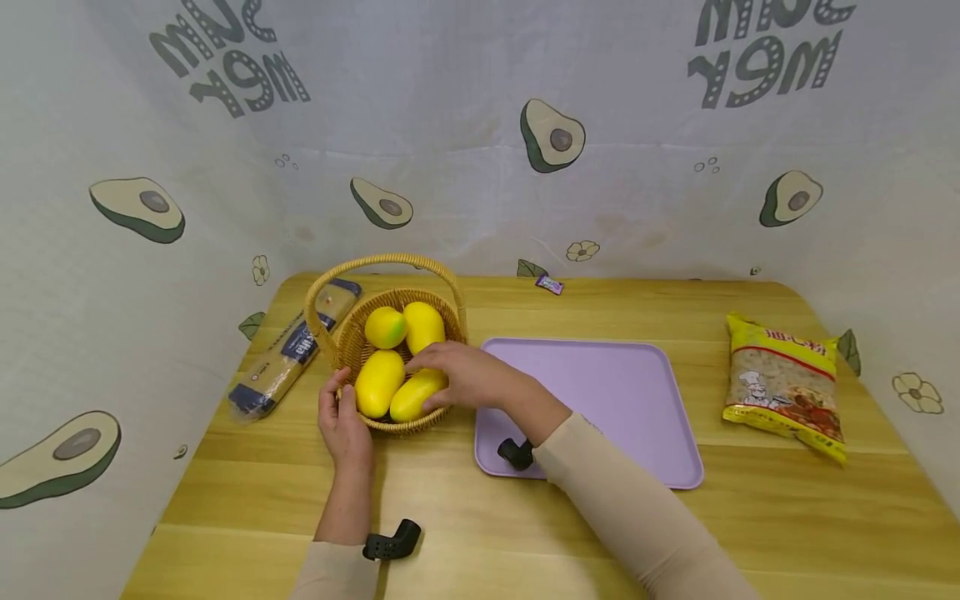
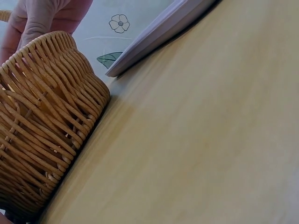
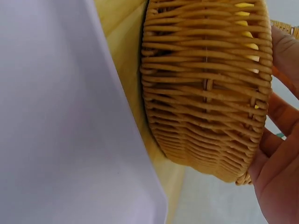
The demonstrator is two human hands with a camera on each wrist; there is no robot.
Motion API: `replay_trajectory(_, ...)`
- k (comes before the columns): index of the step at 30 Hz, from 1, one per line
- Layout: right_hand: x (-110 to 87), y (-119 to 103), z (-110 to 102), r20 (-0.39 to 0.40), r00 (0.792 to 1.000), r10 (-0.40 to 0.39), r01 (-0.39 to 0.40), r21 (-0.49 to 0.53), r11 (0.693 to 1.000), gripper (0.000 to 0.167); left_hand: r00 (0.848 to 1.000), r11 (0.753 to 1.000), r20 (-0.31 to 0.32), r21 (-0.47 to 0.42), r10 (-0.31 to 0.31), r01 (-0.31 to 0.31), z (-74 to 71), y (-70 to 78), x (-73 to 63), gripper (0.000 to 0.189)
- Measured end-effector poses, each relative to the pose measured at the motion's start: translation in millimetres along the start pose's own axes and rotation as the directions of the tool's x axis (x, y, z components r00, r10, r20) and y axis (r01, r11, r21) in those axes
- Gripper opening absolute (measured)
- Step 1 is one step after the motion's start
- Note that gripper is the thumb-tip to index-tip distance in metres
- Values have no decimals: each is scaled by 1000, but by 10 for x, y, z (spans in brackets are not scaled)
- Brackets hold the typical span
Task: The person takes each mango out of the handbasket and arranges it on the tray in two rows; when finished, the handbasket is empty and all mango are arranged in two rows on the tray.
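Note:
A wicker basket (image 1: 402, 427) with a tall handle holds yellow mangoes (image 1: 380, 383) and a rounder yellow fruit (image 1: 386, 327) with a greenish patch. At the basket's left side, my left hand (image 1: 351, 433) holds the rim, fingers and thumb bent around it. From the right, my right hand (image 1: 468, 373) reaches over the rim and grips the front right mango (image 1: 415, 397), its fingers behind and its thumb in front. In the right wrist view, the right hand (image 3: 280, 172) is above the basket wall (image 3: 205, 93); the mango in its grasp is mostly hidden there.
Right of the basket lies a lilac tray (image 1: 592, 400), partly under my right forearm. A long pack of pasta (image 1: 292, 350) lies left of the basket. A yellow bag of macaroni (image 1: 783, 387) lies at the far right. One small purple packet (image 1: 550, 285) sits near the back edge.

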State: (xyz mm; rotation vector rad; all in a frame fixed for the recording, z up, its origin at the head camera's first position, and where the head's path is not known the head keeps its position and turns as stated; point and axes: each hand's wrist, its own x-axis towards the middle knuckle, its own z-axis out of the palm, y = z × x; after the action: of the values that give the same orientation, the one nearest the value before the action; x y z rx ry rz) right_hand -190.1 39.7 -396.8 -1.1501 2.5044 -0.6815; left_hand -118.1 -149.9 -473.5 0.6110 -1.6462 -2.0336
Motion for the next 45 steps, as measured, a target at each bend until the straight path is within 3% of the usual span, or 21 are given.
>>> replay_trajectory(13, 68, 1, -19, 64, 998, 18, -14, -55, 998, 58, 1000, 1000, 6, 22, 6, -6, -7, 1, 9, 30)
replay_trajectory(22, 106, 10, 16, 93, 995, -21, 29, -81, 996, 56, 1000, 1000, 7, 26, 15, -15, -18, -8, -4, 29)
replay_trajectory(39, 118, -39, -15, 98, 995, 11, -2, -92, 996, 54, 1000, 1000, 7, 10, 6, -6, -19, -7, 6, 28)
replay_trajectory(45, 106, -89, -89, 44, 999, -8, 12, -81, 997, 55, 1000, 1000, 3, -3, 5, -5, -18, -6, 11, 28)
